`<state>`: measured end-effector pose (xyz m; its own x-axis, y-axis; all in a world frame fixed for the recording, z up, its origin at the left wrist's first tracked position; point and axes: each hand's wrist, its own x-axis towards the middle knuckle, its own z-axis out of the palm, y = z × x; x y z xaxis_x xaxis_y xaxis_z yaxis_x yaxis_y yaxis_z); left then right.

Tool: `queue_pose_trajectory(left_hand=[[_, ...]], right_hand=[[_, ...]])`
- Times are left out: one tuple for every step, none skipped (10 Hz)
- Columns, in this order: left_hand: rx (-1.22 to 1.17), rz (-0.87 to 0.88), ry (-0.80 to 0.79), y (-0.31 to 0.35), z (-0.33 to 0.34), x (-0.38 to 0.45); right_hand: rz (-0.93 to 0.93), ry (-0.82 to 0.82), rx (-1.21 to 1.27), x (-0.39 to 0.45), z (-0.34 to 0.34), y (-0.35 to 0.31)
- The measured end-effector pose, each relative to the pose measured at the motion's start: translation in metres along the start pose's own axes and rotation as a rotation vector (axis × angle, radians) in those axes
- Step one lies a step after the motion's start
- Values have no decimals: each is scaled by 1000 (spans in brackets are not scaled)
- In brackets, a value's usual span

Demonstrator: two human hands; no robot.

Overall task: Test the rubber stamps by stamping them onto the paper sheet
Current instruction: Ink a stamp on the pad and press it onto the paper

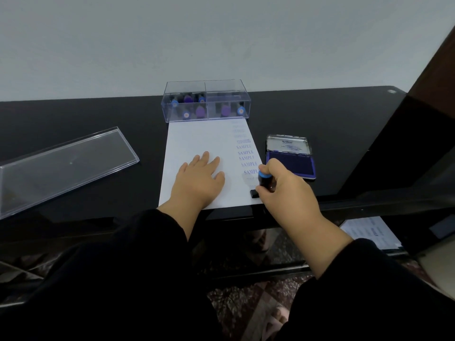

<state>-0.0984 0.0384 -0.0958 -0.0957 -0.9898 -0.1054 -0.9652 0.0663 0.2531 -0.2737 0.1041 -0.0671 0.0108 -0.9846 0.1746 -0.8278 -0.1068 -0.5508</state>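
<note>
A white paper sheet lies on the black table, with a column of blue "SAMPLE" prints down its right side. My left hand lies flat on the paper with fingers straight. My right hand grips a black rubber stamp with a blue top; the stamp's base sits on the paper's near right corner. An open purple ink pad lies just right of the paper. A clear box at the paper's far end holds several more stamps with blue and purple tops.
The box's clear lid lies at the left of the black table. The table's front edge runs just below the paper. More stamped paper lies on a lower shelf at the right. A wall stands behind the table.
</note>
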Motion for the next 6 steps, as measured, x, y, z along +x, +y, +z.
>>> queue_pose_trajectory(left_hand=[[-2, 0, 3, 1, 0, 0], [0, 4, 2, 1, -1, -1], [5, 5, 0, 0, -1, -1], [-4, 4, 6, 1, -1, -1], [-2, 1, 4, 1, 0, -1], [-2, 1, 4, 0, -1, 0]], right_hand=[[-7, 2, -4, 0, 0, 0], [-9, 4, -8, 0, 0, 0], [-22, 11, -12, 0, 1, 1], [-38, 16, -14, 0, 1, 2], [2, 23, 70, 0, 0, 5], [56, 84, 256, 4, -4, 7]])
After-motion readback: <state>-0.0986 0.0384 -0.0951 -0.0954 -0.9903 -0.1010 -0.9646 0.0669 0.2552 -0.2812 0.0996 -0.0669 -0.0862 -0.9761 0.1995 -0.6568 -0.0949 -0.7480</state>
